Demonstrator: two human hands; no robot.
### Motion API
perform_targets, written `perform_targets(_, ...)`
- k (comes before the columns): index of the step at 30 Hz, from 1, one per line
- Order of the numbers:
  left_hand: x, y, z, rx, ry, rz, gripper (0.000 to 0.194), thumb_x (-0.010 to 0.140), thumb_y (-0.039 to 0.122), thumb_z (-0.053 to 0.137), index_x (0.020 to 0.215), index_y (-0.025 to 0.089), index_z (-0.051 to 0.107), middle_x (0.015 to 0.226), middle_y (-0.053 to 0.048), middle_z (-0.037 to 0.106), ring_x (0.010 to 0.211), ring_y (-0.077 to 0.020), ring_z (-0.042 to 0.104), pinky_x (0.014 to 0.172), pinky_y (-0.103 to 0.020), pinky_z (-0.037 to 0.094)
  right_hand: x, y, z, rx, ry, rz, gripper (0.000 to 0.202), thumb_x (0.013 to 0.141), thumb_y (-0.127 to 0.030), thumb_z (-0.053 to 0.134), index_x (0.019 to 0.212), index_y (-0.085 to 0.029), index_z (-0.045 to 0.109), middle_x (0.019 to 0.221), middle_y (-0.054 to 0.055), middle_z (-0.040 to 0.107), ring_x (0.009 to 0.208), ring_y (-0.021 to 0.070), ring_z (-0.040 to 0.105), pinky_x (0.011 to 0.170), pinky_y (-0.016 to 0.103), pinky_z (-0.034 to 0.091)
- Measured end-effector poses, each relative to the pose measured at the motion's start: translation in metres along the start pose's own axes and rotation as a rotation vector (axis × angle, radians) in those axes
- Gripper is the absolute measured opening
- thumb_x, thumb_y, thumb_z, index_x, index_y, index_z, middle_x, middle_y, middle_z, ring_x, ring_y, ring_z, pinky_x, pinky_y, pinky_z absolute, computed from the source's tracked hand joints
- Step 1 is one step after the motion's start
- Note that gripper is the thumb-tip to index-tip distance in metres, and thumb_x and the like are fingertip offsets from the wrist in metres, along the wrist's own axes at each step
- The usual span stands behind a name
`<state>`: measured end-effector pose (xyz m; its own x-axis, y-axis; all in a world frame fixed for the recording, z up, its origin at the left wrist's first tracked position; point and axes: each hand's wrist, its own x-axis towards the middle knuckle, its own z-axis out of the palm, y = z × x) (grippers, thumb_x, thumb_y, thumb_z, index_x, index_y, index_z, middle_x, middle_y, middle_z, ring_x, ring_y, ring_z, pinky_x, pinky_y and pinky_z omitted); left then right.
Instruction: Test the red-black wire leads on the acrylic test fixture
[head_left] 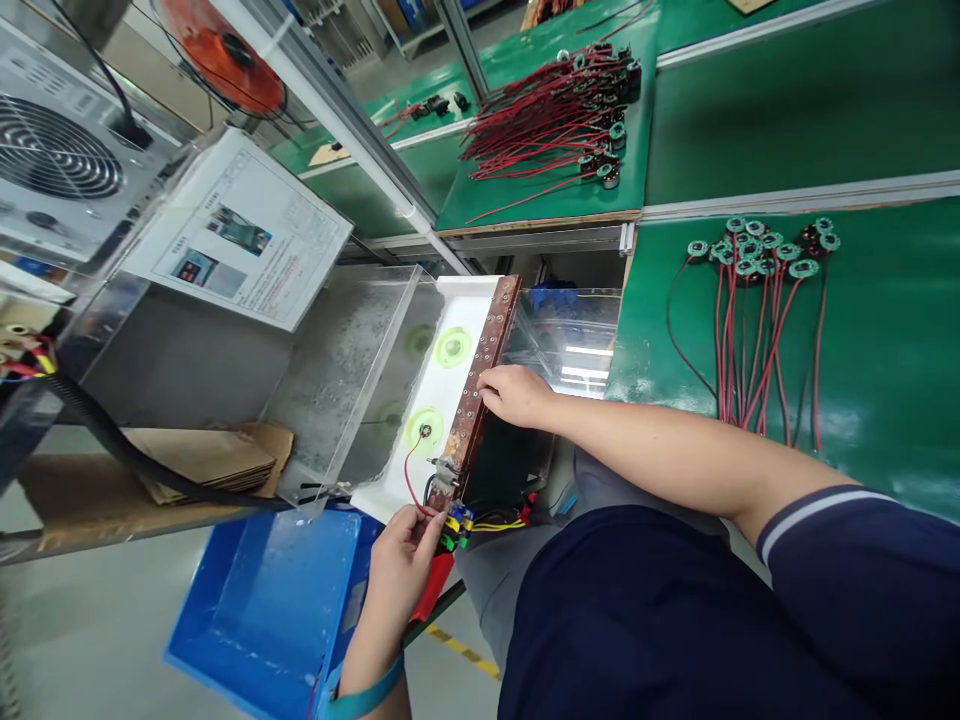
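Note:
My left hand [406,560] pinches the end of a red wire [409,478]. The wire runs up to a small round component [425,431], which sits in the nearer of two yellow-green rings on a white plate [409,480]. In the farther ring [453,348] there is only a pale round centre. A brown bar dotted with screw heads [496,325] borders the plate on its right. My right hand [517,395] is closed, with its fingertips at this bar; anything in them is hidden. Yellow, blue and green connectors [459,522] lie beside my left fingers.
On the green mat [900,350] at right lies a group of round wired components [757,245]. A larger pile [555,115] rests on the back bench. A blue bin [277,590] stands at lower left, below a clear plastic guard [375,380]. A metal post crosses the upper left.

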<state>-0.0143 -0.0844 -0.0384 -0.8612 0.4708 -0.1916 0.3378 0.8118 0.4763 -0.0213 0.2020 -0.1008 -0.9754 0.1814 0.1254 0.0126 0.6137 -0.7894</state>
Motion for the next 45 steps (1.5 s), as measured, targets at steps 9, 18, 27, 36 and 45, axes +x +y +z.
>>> perform_targets(9, -0.002, -0.008, 0.008, -0.015, 0.054, 0.013, 0.047, 0.083, 0.061, 0.055, 0.073, 0.015, 0.058, 0.070, -0.001, 0.054, 0.065, -0.0096, 0.047, 0.061, -0.020, 0.037, -0.001, -0.001, -0.002, -0.041, -0.023, 0.003, 0.024, 0.091, -0.019, 0.047, 0.100, -0.018, 0.069, 0.103, 0.005, 0.070, 0.095, 0.0198, 0.061, 0.079, 0.028, 0.040)
perform_targets(18, -0.002, -0.010, 0.012, -0.018, 0.061, 0.026, 0.048, 0.083, 0.061, 0.055, 0.072, 0.015, 0.057, 0.072, -0.002, 0.055, 0.069, -0.0097, 0.048, 0.066, -0.021, 0.038, 0.001, 0.002, 0.002, -0.071, -0.017, -0.014, 0.022, 0.090, -0.020, 0.048, 0.098, -0.018, 0.069, 0.102, 0.005, 0.070, 0.094, 0.0202, 0.062, 0.078, 0.029, 0.040)
perform_targets(27, -0.006, -0.012, 0.019, 0.064, 0.167, 0.115, 0.045, 0.088, 0.055, 0.054, 0.068, 0.015, 0.053, 0.072, -0.002, 0.054, 0.073, -0.0106, 0.049, 0.068, -0.022, 0.038, 0.000, 0.000, 0.001, -0.073, -0.030, -0.024, 0.023, 0.092, -0.019, 0.047, 0.098, -0.018, 0.069, 0.102, 0.006, 0.070, 0.094, 0.0201, 0.062, 0.076, 0.029, 0.040)
perform_targets(36, -0.007, -0.020, 0.023, 0.113, 0.207, 0.199, 0.039, 0.091, 0.049, 0.052, 0.071, 0.015, 0.055, 0.076, -0.002, 0.056, 0.078, -0.0112, 0.051, 0.073, -0.023, 0.037, 0.001, 0.003, 0.003, -0.051, -0.015, -0.019, 0.024, 0.091, -0.020, 0.047, 0.099, -0.019, 0.069, 0.103, 0.005, 0.070, 0.096, 0.0207, 0.063, 0.078, 0.029, 0.041)
perform_targets(45, -0.007, -0.025, 0.026, 0.100, 0.243, 0.234, 0.043, 0.091, 0.050, 0.052, 0.066, 0.015, 0.052, 0.070, -0.002, 0.054, 0.071, -0.0106, 0.049, 0.067, -0.022, 0.037, -0.002, -0.003, -0.001, -0.055, -0.010, 0.002, 0.024, 0.092, -0.021, 0.048, 0.099, -0.019, 0.070, 0.103, 0.006, 0.071, 0.095, 0.0199, 0.063, 0.079, 0.029, 0.042)
